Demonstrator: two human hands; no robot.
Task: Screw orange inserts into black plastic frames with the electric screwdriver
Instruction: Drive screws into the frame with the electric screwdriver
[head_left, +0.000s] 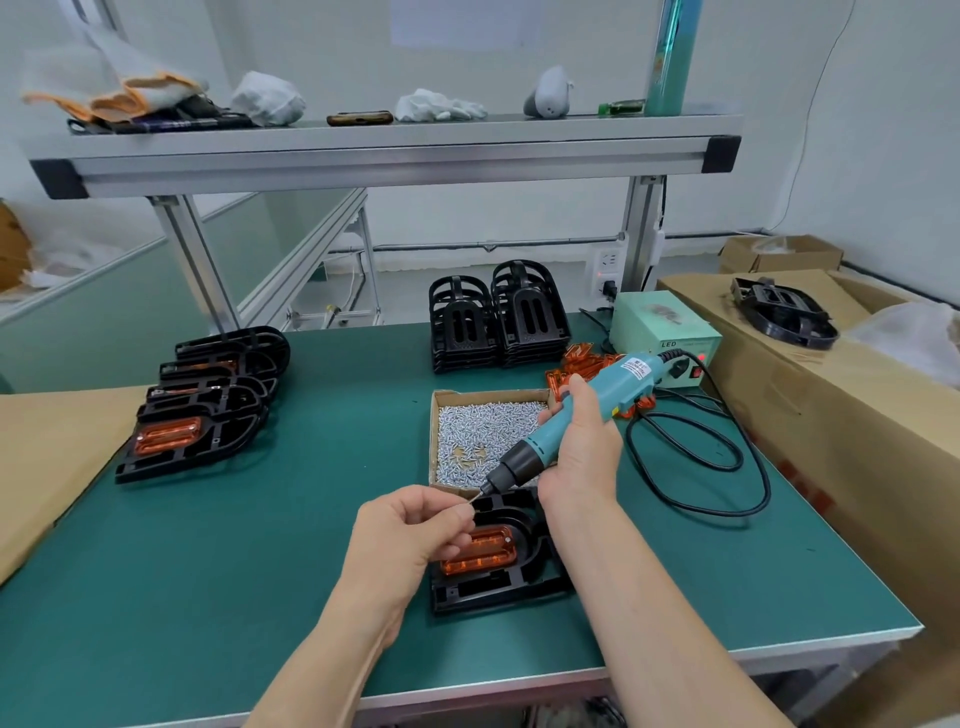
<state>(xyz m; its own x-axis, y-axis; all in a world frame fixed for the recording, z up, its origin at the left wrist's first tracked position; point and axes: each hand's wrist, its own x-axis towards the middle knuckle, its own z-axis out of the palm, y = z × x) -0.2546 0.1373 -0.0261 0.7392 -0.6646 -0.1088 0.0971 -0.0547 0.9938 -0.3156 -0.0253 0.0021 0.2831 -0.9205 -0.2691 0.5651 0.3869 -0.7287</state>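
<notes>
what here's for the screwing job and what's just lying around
Job: electric screwdriver in right hand, screw pinched by left hand, screw box, black frame, orange insert, frame stacks, loose inserts.
Lying about: shelf rags, white cloths, grey object.

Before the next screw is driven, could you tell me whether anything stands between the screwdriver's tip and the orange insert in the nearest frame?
Only the left hand: its fingers pinch at the tip of the screwdriver, held by the right hand, and hide the left end of the orange insert. Nothing else visible intervenes.
</notes>
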